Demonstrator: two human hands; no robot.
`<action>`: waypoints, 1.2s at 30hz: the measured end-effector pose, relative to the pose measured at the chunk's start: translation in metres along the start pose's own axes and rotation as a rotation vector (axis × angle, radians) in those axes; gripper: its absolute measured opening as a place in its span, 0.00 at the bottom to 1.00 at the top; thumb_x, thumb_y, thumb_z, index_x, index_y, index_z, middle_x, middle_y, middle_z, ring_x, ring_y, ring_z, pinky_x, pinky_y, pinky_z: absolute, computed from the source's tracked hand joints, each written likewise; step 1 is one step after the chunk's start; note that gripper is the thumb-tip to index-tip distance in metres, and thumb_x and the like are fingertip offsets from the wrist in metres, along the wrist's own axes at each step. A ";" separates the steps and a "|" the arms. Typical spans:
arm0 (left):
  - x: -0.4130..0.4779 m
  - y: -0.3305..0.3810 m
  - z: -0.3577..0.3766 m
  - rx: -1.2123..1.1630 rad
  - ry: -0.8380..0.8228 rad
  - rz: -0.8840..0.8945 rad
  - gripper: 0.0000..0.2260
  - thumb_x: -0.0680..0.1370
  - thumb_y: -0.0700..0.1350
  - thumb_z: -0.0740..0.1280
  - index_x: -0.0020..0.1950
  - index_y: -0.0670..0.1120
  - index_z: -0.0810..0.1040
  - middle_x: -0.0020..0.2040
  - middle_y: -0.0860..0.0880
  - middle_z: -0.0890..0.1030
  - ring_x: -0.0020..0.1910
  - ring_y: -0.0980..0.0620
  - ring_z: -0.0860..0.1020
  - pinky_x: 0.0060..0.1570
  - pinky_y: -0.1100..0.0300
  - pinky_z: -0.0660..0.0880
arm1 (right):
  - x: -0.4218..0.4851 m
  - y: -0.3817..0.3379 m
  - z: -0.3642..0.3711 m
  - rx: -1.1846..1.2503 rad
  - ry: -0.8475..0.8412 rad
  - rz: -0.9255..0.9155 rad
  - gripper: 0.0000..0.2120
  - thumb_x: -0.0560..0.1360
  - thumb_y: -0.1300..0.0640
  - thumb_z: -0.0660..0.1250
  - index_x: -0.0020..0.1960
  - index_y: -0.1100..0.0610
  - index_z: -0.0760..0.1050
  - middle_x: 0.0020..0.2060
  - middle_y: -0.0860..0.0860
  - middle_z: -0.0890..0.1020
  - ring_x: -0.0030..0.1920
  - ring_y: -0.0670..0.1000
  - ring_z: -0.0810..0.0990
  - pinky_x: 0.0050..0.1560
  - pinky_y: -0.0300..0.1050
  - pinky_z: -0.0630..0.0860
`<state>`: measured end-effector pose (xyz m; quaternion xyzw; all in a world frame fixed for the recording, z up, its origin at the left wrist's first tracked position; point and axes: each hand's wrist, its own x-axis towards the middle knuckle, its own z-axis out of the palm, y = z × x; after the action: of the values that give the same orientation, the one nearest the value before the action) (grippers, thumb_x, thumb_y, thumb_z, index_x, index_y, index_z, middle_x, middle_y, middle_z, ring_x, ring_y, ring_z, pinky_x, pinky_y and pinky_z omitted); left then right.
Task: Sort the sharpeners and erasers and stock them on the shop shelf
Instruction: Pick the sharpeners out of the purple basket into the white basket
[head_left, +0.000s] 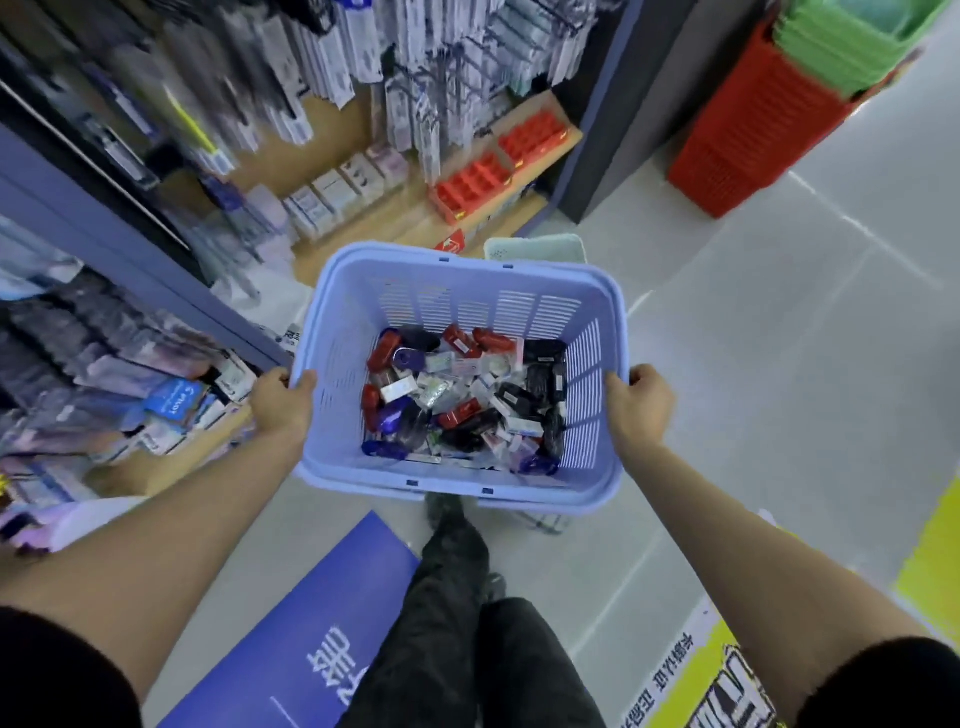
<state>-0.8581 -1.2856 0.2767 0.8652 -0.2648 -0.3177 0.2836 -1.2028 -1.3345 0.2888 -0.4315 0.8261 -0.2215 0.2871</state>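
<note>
Lilac plastic basket (592, 374), loaded with mixed sharpeners and erasers (462, 397), is held above the shop floor, rim gripped by curled left hand (280, 397) and right hand (641, 402).

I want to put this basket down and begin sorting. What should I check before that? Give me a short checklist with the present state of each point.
1. Left hand grips the light blue basket at its rim: ok.
2. Right hand grips the opposite rim: ok.
3. Basket upright, contents inside: ok.
4. Sharpeners and erasers separated by kind: not ok, they lie mixed in one pile.
5. Free slots in the red trays: cannot tell, the view is blurred.
6. Floor just beyond the basket free: not ok, a pale green basket stands there.
</note>
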 end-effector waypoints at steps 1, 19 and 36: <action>0.009 -0.001 0.004 -0.006 0.011 -0.030 0.19 0.79 0.42 0.63 0.32 0.43 0.60 0.29 0.45 0.62 0.29 0.46 0.62 0.28 0.57 0.55 | 0.012 -0.005 0.010 -0.008 -0.023 -0.005 0.09 0.72 0.59 0.64 0.36 0.60 0.67 0.27 0.50 0.69 0.33 0.55 0.70 0.35 0.45 0.64; 0.022 -0.076 0.150 -0.213 0.280 -0.538 0.20 0.82 0.46 0.58 0.31 0.45 0.58 0.28 0.46 0.59 0.28 0.49 0.57 0.31 0.56 0.51 | 0.210 -0.040 0.173 -0.465 -0.469 -0.371 0.09 0.76 0.55 0.62 0.44 0.61 0.74 0.36 0.55 0.76 0.38 0.57 0.73 0.35 0.45 0.65; 0.120 -0.227 0.342 -0.573 0.516 -0.912 0.18 0.81 0.51 0.57 0.34 0.44 0.63 0.31 0.46 0.60 0.29 0.50 0.57 0.29 0.57 0.55 | 0.310 0.094 0.401 -0.487 -0.457 -0.538 0.08 0.76 0.56 0.64 0.40 0.58 0.70 0.35 0.56 0.75 0.37 0.57 0.72 0.37 0.45 0.64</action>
<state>-0.9551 -1.3139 -0.1389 0.8298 0.3072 -0.2459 0.3957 -1.1343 -1.5928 -0.1520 -0.7249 0.6272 0.0144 0.2845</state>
